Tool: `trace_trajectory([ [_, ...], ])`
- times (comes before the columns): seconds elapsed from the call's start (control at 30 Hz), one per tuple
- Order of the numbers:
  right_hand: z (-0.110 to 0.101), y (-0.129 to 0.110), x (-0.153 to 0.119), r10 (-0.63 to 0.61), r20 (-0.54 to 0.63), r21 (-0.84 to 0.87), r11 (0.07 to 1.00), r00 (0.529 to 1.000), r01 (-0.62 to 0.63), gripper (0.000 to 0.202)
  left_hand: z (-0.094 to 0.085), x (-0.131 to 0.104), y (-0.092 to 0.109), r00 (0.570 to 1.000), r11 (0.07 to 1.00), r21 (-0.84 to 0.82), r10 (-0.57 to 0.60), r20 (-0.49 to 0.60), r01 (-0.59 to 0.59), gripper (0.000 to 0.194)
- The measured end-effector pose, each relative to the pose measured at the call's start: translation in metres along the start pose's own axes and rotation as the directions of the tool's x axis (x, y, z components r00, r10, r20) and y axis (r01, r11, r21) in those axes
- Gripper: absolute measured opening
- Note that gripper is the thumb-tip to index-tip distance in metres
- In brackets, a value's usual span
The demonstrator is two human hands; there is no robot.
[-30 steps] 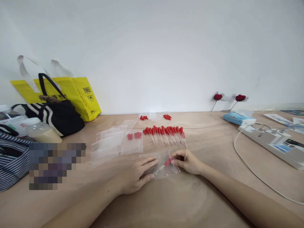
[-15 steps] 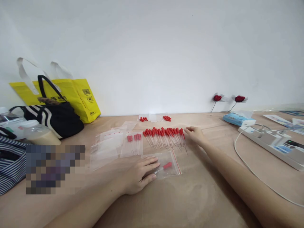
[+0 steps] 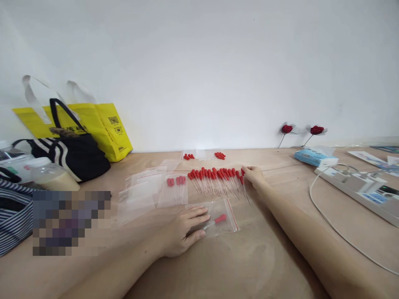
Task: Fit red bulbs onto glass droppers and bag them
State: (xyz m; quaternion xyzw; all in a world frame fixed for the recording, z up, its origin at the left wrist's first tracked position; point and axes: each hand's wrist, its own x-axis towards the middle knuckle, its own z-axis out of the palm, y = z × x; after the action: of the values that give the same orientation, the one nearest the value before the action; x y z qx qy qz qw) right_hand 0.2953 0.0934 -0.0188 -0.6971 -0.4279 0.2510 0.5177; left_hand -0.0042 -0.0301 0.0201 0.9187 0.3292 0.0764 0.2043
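My left hand [image 3: 187, 230] lies with fingers stretched out over a clear zip bag [image 3: 231, 224] with a red edge line. Inside the bag is one red-bulbed dropper [image 3: 220, 219], its lower end partly under my fingers. At the right end of a row of glass droppers [image 3: 215, 174] with red bulbs, my right hand [image 3: 254, 176] pinches the bulb of the last dropper [image 3: 246, 193]. Its thin stem points toward me. Left of the row lies a bag holding several droppers [image 3: 177, 189], beside flat clear zip bags [image 3: 140, 193].
More bagged droppers [image 3: 220, 155] lie by the wall. At left stand a yellow bag [image 3: 109, 133], a black bag [image 3: 87, 158] and a bottle [image 3: 56, 176]. At right are a tissue pack [image 3: 314, 158], a power strip [image 3: 358, 187] with a white cable, and two red flowers [image 3: 286, 129].
My right hand has closed on the bulb of the rightmost dropper and shifted it slightly right. My left hand stays on the zip bag.
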Motion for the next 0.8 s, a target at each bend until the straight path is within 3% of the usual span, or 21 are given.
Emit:
trace_trajectory([
  [0.2, -0.022, -0.013, -0.023, -0.06, 0.007, 0.304, 0.951, 0.998, 0.055, 0.033, 0.001, 0.0, -0.001, 0.999, 0.999, -0.021, 0.024, -0.033, -0.024, 0.039],
  [0.37, -0.043, -0.009, -0.071, -0.11, 0.065, 0.483, 0.873, 0.992, 0.065, 0.042, 0.0, 0.0, -0.001, 1.0, 1.0, -0.004, 0.017, -0.021, -0.017, 0.041],
  [0.5, -0.041, 0.0, -0.104, -0.091, 0.106, 0.59, 0.808, 0.99, 0.011, 0.038, -0.001, 0.0, 0.001, 1.0, 1.0, 0.0, 0.018, -0.021, -0.018, 0.042],
  [0.63, -0.031, 0.002, -0.119, -0.085, 0.136, 0.627, 0.779, 0.987, -0.019, 0.037, 0.0, 0.0, 0.001, 0.999, 1.0, -0.023, -0.006, -0.044, 0.005, 0.046],
  [0.73, -0.028, -0.002, -0.126, -0.081, 0.247, 0.621, 0.778, 0.966, -0.094, 0.037, 0.001, 0.0, 0.001, 0.998, 0.999, -0.022, -0.031, -0.047, 0.03, 0.048],
  [0.8, -0.029, -0.005, -0.131, -0.086, 0.369, 0.58, 0.8, 0.926, -0.156, 0.036, 0.002, 0.0, 0.0, 0.998, 0.999, -0.02, -0.036, -0.043, 0.035, 0.05],
])
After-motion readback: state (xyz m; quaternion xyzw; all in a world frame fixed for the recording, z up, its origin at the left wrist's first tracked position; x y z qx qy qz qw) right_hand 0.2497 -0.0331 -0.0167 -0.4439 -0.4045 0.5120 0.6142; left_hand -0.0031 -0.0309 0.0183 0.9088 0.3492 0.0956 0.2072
